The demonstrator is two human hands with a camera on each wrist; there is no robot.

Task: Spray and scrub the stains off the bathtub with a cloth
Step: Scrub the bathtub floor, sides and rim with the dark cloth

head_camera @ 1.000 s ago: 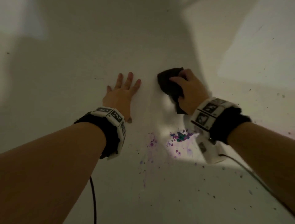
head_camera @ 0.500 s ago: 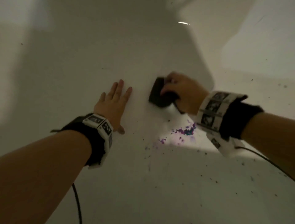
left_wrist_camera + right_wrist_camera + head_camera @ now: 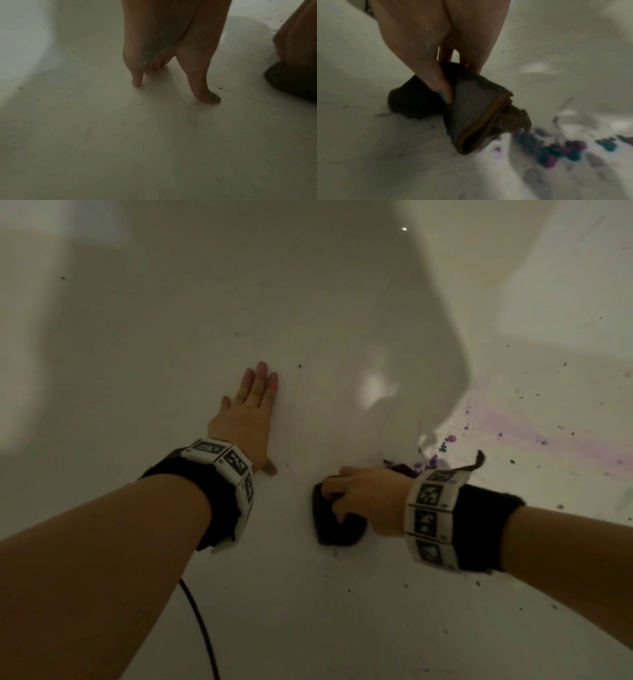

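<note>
Scrubbing: right hand [image 3: 364, 496] fingers curl round the cloth [image 3: 337, 523]; should press toward purple stains [image 3: 435, 455] (beside it).
Bracing: left hand [image 3: 245, 419], fingers straight, together, flat on bathtub [image 3: 308, 302].

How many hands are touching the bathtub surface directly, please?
1: the left hand lies flat on the bathtub. The right hand grips the cloth instead.

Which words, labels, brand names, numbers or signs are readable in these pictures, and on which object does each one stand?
No readable text in any view.
Left wristband: black-and-white square marker patterns only, no letters or numbers.
Right wristband: the same kind of marker patterns, no readable characters.
Cloth, held by the right hand: no label visible.
Bathtub: no print or brand, only purple and teal stains.
</note>
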